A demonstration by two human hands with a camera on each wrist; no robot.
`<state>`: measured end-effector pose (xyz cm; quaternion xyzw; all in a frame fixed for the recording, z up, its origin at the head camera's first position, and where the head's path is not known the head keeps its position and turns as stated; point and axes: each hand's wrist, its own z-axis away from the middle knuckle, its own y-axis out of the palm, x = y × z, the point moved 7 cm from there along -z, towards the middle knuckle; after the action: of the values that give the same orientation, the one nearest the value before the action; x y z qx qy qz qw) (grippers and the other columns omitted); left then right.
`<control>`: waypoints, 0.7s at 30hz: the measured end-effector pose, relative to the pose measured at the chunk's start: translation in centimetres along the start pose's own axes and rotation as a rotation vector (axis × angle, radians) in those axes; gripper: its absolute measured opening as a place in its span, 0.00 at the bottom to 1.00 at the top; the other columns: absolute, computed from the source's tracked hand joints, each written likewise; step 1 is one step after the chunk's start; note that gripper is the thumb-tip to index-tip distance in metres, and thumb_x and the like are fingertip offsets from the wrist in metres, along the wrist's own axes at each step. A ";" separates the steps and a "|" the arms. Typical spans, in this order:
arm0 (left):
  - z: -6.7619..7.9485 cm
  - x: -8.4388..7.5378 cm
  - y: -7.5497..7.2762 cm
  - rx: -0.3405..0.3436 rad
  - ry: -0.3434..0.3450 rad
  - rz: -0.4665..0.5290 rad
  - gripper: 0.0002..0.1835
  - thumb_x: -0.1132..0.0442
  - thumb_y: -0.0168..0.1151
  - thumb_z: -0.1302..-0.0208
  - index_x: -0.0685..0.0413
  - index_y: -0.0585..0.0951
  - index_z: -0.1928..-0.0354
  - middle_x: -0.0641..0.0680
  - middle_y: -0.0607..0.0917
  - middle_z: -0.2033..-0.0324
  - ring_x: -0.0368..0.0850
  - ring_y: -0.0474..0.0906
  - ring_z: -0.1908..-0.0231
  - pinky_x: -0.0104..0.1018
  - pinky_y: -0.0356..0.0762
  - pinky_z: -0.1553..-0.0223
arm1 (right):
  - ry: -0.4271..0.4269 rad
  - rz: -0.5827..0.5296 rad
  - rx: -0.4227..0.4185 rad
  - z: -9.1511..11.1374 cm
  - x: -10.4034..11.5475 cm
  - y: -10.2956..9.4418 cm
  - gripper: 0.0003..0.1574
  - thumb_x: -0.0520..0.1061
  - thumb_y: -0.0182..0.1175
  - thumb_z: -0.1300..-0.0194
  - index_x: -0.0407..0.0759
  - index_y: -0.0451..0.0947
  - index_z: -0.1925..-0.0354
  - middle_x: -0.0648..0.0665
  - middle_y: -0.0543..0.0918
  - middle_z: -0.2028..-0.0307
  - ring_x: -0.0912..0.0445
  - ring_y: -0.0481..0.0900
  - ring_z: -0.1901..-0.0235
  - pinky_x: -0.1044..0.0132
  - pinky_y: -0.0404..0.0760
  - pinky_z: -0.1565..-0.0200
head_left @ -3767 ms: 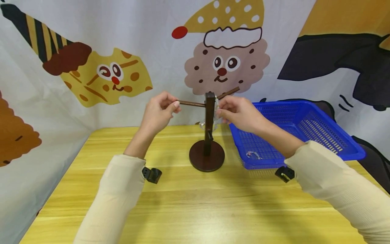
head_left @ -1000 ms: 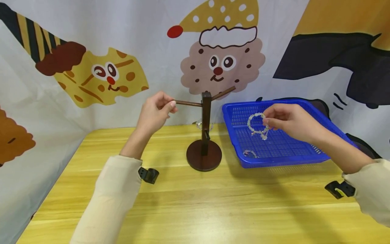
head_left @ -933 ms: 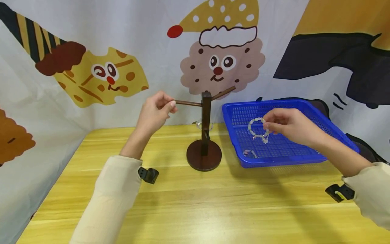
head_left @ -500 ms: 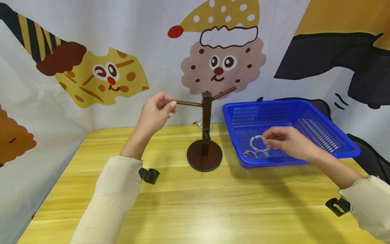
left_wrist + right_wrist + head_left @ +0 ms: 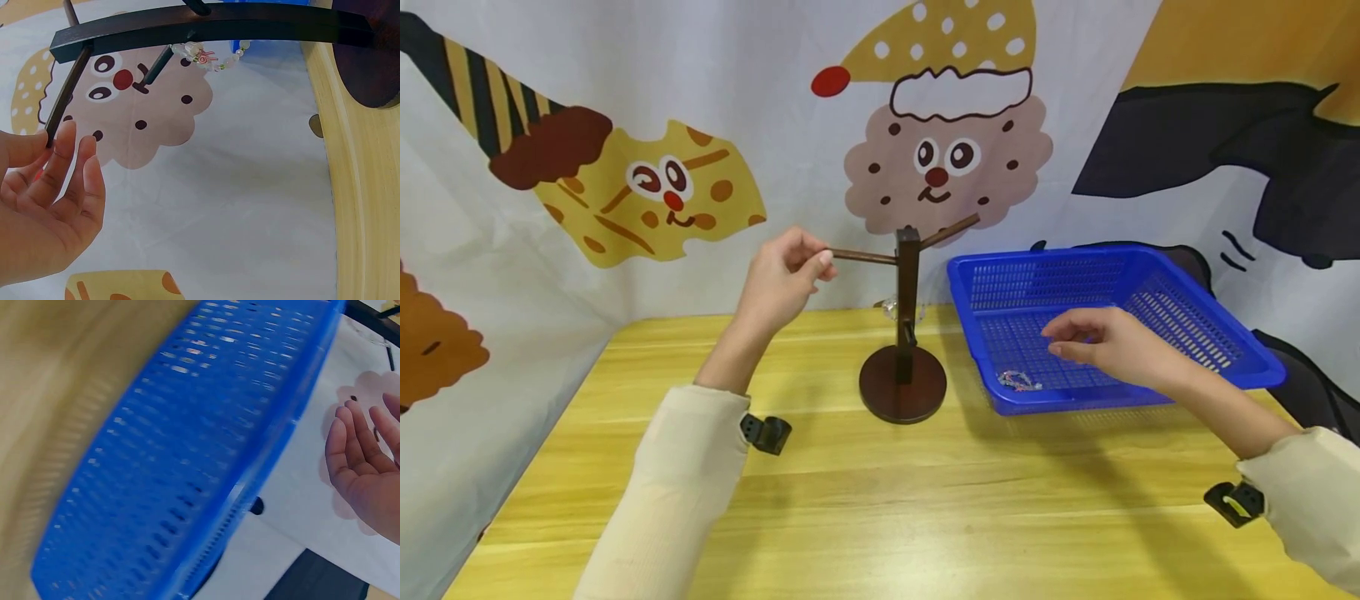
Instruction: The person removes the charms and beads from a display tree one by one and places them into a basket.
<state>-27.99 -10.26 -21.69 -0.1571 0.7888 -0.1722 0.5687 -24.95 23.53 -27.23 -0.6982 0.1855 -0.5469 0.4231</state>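
Both hands in head view alone

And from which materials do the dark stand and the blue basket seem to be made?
The dark stand is probably wood, stained or painted, with a soft sheen: brown tone, square edges; no clear grain confirms it. The blue basket looks like moulded plastic, smooth and slightly glossy: even colour, regular slots.

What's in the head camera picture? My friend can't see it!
A person's left hand pinches a thin brown wooden peg on a dark brown wooden stand. The right hand, holding nothing, is over a blue rectangular plastic basket with pale beaded jewellery inside. A white cloth with cartoon characters hangs behind.
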 end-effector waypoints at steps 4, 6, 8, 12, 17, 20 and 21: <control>0.0 -0.1 0.0 0.001 0.010 0.000 0.08 0.62 0.52 0.33 0.60 0.75 0.60 0.58 0.82 0.68 0.45 0.77 0.66 0.38 0.76 0.66 | 0.015 0.012 -0.001 -0.6 1.1 -0.8 0.13 0.46 0.57 0.36 0.41 0.78 0.56 0.44 0.81 0.64 0.55 0.79 0.66 0.64 0.78 0.67; 0.1 -0.1 0.1 0.002 0.013 -0.003 0.08 0.62 0.52 0.33 0.60 0.75 0.60 0.58 0.82 0.68 0.45 0.77 0.66 0.38 0.76 0.66 | 0.008 0.019 -0.008 -1.1 2.0 -1.3 0.14 0.47 0.57 0.36 0.41 0.77 0.55 0.44 0.80 0.63 0.54 0.79 0.66 0.63 0.77 0.67; 0.1 0.0 0.1 0.002 0.014 -0.004 0.08 0.62 0.52 0.33 0.60 0.75 0.60 0.58 0.82 0.68 0.45 0.77 0.66 0.37 0.75 0.66 | 0.004 0.024 -0.018 -1.6 2.8 -1.7 0.14 0.48 0.57 0.36 0.42 0.77 0.54 0.44 0.80 0.64 0.54 0.79 0.66 0.63 0.77 0.68; 0.1 0.0 0.1 0.001 0.014 -0.005 0.08 0.62 0.52 0.33 0.60 0.75 0.60 0.58 0.82 0.68 0.45 0.77 0.66 0.37 0.75 0.66 | -0.009 0.014 -0.030 -2.6 4.3 -2.3 0.15 0.46 0.57 0.36 0.41 0.76 0.53 0.45 0.80 0.64 0.54 0.78 0.66 0.63 0.76 0.68; 0.1 0.0 0.1 0.000 0.011 -0.002 0.08 0.62 0.52 0.33 0.60 0.75 0.60 0.58 0.82 0.68 0.45 0.77 0.66 0.36 0.75 0.67 | -0.054 -0.009 -0.045 -3.8 6.1 -2.5 0.15 0.45 0.57 0.36 0.40 0.76 0.52 0.44 0.81 0.65 0.53 0.78 0.66 0.64 0.76 0.67; 0.1 0.0 0.1 0.002 0.011 0.001 0.08 0.62 0.52 0.33 0.61 0.75 0.60 0.58 0.82 0.68 0.45 0.77 0.66 0.35 0.75 0.67 | -0.072 -0.020 -0.060 -4.5 7.1 -2.5 0.14 0.44 0.57 0.36 0.40 0.77 0.53 0.45 0.81 0.67 0.53 0.78 0.67 0.64 0.75 0.67; 0.1 0.0 0.1 0.002 0.012 0.001 0.08 0.62 0.52 0.33 0.61 0.75 0.60 0.58 0.82 0.68 0.45 0.77 0.66 0.35 0.75 0.67 | -0.071 -0.024 -0.063 -4.8 7.4 -2.5 0.14 0.44 0.57 0.36 0.40 0.77 0.53 0.46 0.81 0.67 0.53 0.78 0.67 0.64 0.75 0.68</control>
<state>-27.89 -10.20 -21.74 -0.1552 0.7921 -0.1738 0.5641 -27.37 17.79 -20.51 -0.7325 0.1788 -0.5206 0.4006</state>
